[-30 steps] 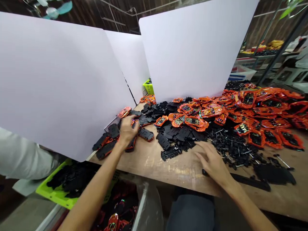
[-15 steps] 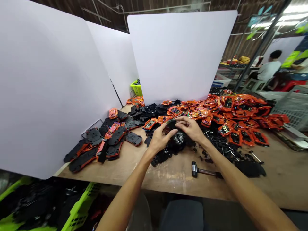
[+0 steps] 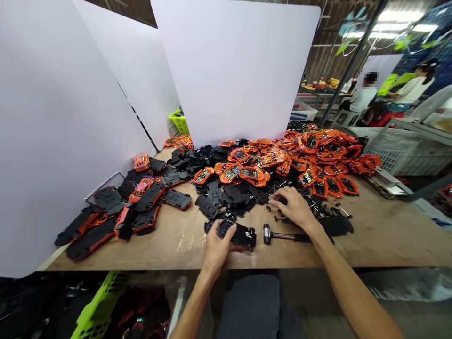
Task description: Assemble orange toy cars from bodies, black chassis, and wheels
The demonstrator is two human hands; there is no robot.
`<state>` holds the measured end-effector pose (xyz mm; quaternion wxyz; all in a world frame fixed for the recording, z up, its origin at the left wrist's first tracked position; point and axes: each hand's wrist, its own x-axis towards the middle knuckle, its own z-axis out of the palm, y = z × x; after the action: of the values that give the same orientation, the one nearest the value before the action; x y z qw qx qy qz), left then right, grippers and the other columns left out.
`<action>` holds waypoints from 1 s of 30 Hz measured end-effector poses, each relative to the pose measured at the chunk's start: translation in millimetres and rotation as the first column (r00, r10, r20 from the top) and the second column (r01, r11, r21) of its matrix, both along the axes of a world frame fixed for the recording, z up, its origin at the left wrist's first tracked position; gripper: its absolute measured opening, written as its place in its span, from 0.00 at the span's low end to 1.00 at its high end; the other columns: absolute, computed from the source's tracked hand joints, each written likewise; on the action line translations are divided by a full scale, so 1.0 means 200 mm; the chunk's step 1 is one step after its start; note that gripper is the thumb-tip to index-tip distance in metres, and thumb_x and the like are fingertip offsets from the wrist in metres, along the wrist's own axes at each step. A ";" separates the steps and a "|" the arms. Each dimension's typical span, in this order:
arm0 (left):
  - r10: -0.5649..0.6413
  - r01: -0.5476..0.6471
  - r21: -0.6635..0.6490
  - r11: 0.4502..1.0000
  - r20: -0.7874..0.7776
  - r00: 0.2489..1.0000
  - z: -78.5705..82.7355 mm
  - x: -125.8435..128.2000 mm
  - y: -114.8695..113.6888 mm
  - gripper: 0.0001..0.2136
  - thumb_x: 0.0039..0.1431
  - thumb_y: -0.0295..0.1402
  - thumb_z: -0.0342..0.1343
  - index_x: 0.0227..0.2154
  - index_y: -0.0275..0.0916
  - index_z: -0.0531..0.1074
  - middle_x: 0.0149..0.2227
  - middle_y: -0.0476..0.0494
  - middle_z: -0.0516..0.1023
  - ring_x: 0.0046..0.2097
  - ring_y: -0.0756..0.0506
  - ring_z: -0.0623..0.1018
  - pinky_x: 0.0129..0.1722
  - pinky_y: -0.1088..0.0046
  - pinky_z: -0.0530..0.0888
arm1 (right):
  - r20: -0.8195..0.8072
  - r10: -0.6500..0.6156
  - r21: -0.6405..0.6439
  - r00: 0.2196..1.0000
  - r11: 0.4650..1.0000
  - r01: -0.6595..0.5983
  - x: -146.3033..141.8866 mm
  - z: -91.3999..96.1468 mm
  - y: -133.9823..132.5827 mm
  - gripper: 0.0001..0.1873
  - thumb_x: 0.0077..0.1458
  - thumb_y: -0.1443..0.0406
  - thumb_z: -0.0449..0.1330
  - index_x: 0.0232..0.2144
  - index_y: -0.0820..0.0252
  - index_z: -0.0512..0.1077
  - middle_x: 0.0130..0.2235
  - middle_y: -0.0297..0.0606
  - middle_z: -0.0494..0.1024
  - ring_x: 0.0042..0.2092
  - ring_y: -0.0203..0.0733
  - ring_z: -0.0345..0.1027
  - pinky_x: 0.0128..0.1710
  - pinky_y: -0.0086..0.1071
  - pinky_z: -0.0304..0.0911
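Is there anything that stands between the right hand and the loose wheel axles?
Nothing visible does. The right hand is at the left edge of the wheel axles; whether it touches any, I cannot tell. The hammer lies closer to the camera, aside.

A white panel (image 3: 233, 70) stands beyond the left hand (image 3: 218, 240); a second white panel (image 3: 52, 117) rises to its left, with a lime-green crate (image 3: 97, 303) lower down. Far beyond and right of the right hand (image 3: 293, 209) are a slanting metal post (image 3: 348, 70), two seated people (image 3: 362, 100), bright ceiling lights (image 3: 399, 17) and, nearer, a pale mesh basket (image 3: 399, 162).
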<state>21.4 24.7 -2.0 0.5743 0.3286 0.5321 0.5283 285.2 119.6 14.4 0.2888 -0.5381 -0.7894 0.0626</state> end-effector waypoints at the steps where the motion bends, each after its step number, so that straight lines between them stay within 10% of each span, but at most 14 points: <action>1: 0.005 -0.005 0.014 1.000 -0.010 1.000 -0.01 0.03 -0.02 0.26 0.46 0.50 0.73 0.39 0.40 0.70 0.34 0.49 0.78 0.31 0.44 0.82 0.26 0.68 0.83 | 0.001 -0.007 -0.017 1.000 1.000 0.007 -0.01 -0.01 -0.02 0.11 0.62 0.54 0.65 0.38 0.53 0.78 0.42 0.44 0.78 0.46 0.54 0.68 0.47 0.46 0.67; 8: 0.014 -0.009 -0.049 0.999 0.107 0.994 -0.06 0.03 -0.07 0.27 0.50 0.57 0.68 0.35 0.43 0.63 0.32 0.51 0.77 0.34 0.44 0.83 0.37 0.60 0.85 | -0.388 -0.094 -0.123 0.917 0.991 0.049 -0.04 -0.07 -0.10 0.16 0.59 0.50 0.66 0.32 0.55 0.80 0.43 0.46 0.78 0.51 0.57 0.69 0.54 0.53 0.64; 17: 0.005 0.022 -0.102 0.995 0.259 0.966 -0.02 0.06 -0.09 0.25 0.52 0.49 0.70 0.36 0.44 0.60 0.34 0.52 0.78 0.35 0.47 0.83 0.45 0.57 0.84 | -0.797 -0.163 -0.291 0.581 0.947 -0.134 -0.03 0.07 -0.15 0.23 0.58 0.44 0.66 0.37 0.56 0.81 0.46 0.46 0.85 0.49 0.52 0.79 0.54 0.50 0.74; 23: -0.035 0.056 -0.062 0.997 0.308 0.951 0.00 0.09 -0.09 0.24 0.51 0.49 0.71 0.37 0.43 0.63 0.36 0.54 0.75 0.33 0.50 0.80 0.38 0.69 0.81 | -0.558 0.305 -0.163 0.772 0.872 -0.462 -0.40 0.06 -0.42 0.03 0.61 0.64 0.68 0.39 0.52 0.81 0.59 0.43 0.79 0.62 0.52 0.71 0.66 0.49 0.63; 30: 0.052 -0.030 -0.192 0.981 0.107 0.993 -0.08 -0.03 -0.11 0.27 0.45 0.46 0.75 0.46 0.45 0.71 0.58 0.37 0.74 0.62 0.34 0.74 0.45 0.66 0.81 | -0.460 0.408 -0.069 0.789 0.869 -0.490 -0.51 -0.09 -0.44 0.31 0.58 0.64 0.71 0.61 0.49 0.67 0.59 0.43 0.77 0.62 0.51 0.70 0.63 0.46 0.66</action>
<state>15.9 2.1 -18.6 0.6209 0.2312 0.5539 0.5042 183.2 31.5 -2.9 0.3815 -0.3312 -0.8015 0.3199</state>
